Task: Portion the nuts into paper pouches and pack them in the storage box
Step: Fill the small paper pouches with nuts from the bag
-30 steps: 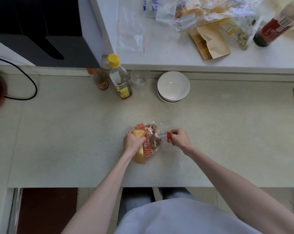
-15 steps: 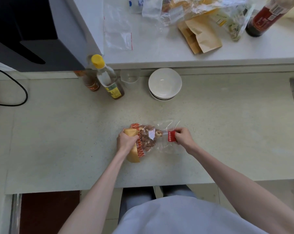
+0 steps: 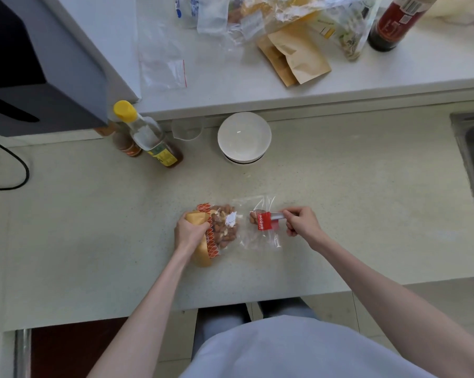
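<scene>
A clear plastic nut bag (image 3: 226,227) with an orange patterned end lies on the counter, holding brown and pale nuts. My left hand (image 3: 189,231) grips that end together with a yellow-brown paper pouch (image 3: 201,256). My right hand (image 3: 301,222) holds the silver handle of a small scoop with a red label (image 3: 267,221). The scoop sits inside the bag's open clear mouth, with a few nuts (image 3: 253,218) at its tip. More paper pouches (image 3: 295,55) lie on the raised shelf behind.
A white bowl (image 3: 244,135) stands at the back of the counter beside a small clear cup (image 3: 188,129) and two bottles (image 3: 148,137). The shelf holds a zip bag (image 3: 162,64), snack bags and a dark bottle (image 3: 393,23). A sink edge (image 3: 473,148) is at right.
My right hand has drawn the scoop to the right, away from the pile of nuts, with a few nuts on it. The left hand keeps its grip.
</scene>
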Available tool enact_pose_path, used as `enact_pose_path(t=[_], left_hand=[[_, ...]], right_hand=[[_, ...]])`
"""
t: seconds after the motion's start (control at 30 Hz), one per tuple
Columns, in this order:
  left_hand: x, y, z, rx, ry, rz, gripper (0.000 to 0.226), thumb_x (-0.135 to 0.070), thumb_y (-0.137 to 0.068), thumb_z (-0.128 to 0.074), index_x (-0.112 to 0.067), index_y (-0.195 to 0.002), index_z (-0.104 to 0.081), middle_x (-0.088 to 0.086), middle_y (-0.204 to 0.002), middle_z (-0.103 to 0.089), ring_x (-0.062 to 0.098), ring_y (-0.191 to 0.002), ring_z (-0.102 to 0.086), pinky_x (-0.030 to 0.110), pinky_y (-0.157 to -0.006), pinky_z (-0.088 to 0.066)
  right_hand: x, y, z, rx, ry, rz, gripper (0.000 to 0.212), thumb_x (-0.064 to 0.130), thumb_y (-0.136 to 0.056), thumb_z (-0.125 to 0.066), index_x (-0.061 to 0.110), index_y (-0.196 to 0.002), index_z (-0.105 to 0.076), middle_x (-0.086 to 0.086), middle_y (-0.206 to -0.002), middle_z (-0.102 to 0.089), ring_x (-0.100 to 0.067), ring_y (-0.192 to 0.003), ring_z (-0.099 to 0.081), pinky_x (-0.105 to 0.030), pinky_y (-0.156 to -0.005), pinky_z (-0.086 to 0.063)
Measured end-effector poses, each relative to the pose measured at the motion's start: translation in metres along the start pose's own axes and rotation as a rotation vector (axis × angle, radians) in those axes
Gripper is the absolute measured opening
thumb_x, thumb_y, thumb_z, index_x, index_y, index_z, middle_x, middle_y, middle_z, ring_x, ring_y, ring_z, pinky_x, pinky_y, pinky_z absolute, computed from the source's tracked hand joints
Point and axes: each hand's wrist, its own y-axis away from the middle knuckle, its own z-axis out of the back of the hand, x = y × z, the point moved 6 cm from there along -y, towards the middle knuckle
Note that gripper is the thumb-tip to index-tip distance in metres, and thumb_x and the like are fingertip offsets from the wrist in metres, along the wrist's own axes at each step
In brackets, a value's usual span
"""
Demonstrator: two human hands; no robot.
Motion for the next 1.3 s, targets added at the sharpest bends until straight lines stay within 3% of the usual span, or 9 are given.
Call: enact_pose_path(t=[0.17, 0.5, 0.67, 0.77, 0.83, 0.97, 1.1, 1.2, 1.3], left_hand=[[0.000, 0.001, -0.001, -0.005, -0.011, -0.012, 0.035, -0.013, -0.074, -0.072, -0.010, -0.108, -0.064, 0.012, -0.096, -0.070, 0.027, -0.085, -0.066, 0.030, -0.069, -0.049], [-0.004, 0.007, -0.002, -0.029, -0.001, -0.032, 0.040, -0.014, -0.075, -0.074, -0.017, -0.113, -0.061, 0.008, -0.099, -0.068, 0.021, -0.080, -0.062, 0.026, -0.065, -0.047], [-0.006, 0.013, -0.003, -0.052, 0.007, -0.061, 0.045, -0.012, -0.076, -0.074, -0.021, -0.115, -0.054, 0.005, -0.102, -0.063, 0.008, -0.075, -0.056, 0.021, -0.057, -0.042], [-0.008, 0.023, -0.002, -0.078, -0.012, -0.088, 0.054, -0.013, -0.077, -0.075, -0.016, -0.125, -0.049, 0.005, -0.113, -0.058, 0.015, -0.085, -0.057, 0.022, -0.066, -0.045], [-0.013, 0.032, 0.002, -0.127, -0.031, -0.164, 0.055, -0.013, -0.077, -0.078, -0.015, -0.122, -0.047, 0.005, -0.118, -0.051, 0.019, -0.098, -0.053, 0.028, -0.075, -0.046], [-0.035, 0.060, -0.003, -0.122, -0.047, -0.410, 0.052, -0.010, -0.071, -0.082, -0.024, -0.105, -0.046, 0.002, -0.108, -0.053, 0.023, -0.096, -0.056, 0.036, -0.075, -0.053], [-0.071, 0.089, -0.022, -0.013, -0.098, -0.574, 0.051, -0.022, -0.065, -0.083, -0.027, -0.101, -0.048, -0.001, -0.098, -0.056, 0.021, -0.089, -0.056, 0.032, -0.069, -0.051], [-0.098, 0.108, -0.034, 0.006, -0.162, -0.682, 0.053, -0.016, -0.065, -0.082, -0.025, -0.102, -0.046, -0.003, -0.094, -0.054, 0.019, -0.088, -0.054, 0.021, -0.068, -0.042], [-0.126, 0.130, -0.038, -0.029, -0.177, -0.807, 0.048, -0.019, -0.069, -0.077, -0.028, -0.102, -0.043, -0.010, -0.088, -0.049, 0.016, -0.082, -0.051, 0.026, -0.067, -0.043]], right_hand=[[-0.005, -0.001, 0.018, -0.028, 0.005, -0.006, 0.023, 0.005, -0.094, -0.048, 0.005, -0.090, -0.070, -0.005, -0.051, -0.043, -0.016, -0.039, -0.045, -0.026, -0.043, -0.040], [-0.014, 0.006, 0.053, -0.064, -0.011, -0.017, 0.023, 0.003, -0.093, -0.047, 0.001, -0.088, -0.070, -0.004, -0.050, -0.043, -0.016, -0.037, -0.046, -0.027, -0.044, -0.037], [-0.020, 0.009, 0.070, -0.084, -0.025, -0.019, 0.022, 0.005, -0.092, -0.049, 0.001, -0.088, -0.070, 0.000, -0.046, -0.042, -0.015, -0.036, -0.044, -0.027, -0.044, -0.037], [-0.018, 0.013, 0.079, -0.091, -0.035, -0.012, 0.022, 0.006, -0.092, -0.050, 0.002, -0.088, -0.071, 0.002, -0.044, -0.041, -0.013, -0.036, -0.043, -0.028, -0.045, -0.037], [-0.012, 0.019, 0.084, -0.087, -0.035, 0.003, 0.022, 0.007, -0.092, -0.050, 0.004, -0.087, -0.071, 0.004, -0.043, -0.041, -0.013, -0.036, -0.043, -0.027, -0.044, -0.036], [0.012, 0.038, 0.090, -0.070, -0.018, 0.055, 0.023, 0.008, -0.092, -0.050, 0.005, -0.085, -0.072, 0.005, -0.043, -0.037, -0.014, -0.035, -0.041, -0.024, -0.041, -0.034], [0.051, 0.062, 0.089, -0.035, -0.008, 0.114, 0.022, 0.007, -0.094, -0.050, 0.001, -0.089, -0.070, 0.006, -0.042, -0.035, -0.013, -0.033, -0.039, -0.024, -0.043, -0.032], [0.085, 0.085, 0.088, 0.003, 0.027, 0.188, 0.022, 0.007, -0.094, -0.050, 0.001, -0.089, -0.070, 0.007, -0.040, -0.035, -0.014, -0.032, -0.040, -0.024, -0.043, -0.031], [0.118, 0.107, 0.090, 0.013, 0.080, 0.265, 0.022, 0.009, -0.094, -0.051, 0.002, -0.088, -0.070, 0.005, -0.039, -0.036, -0.016, -0.032, -0.042, -0.021, -0.041, -0.031]])
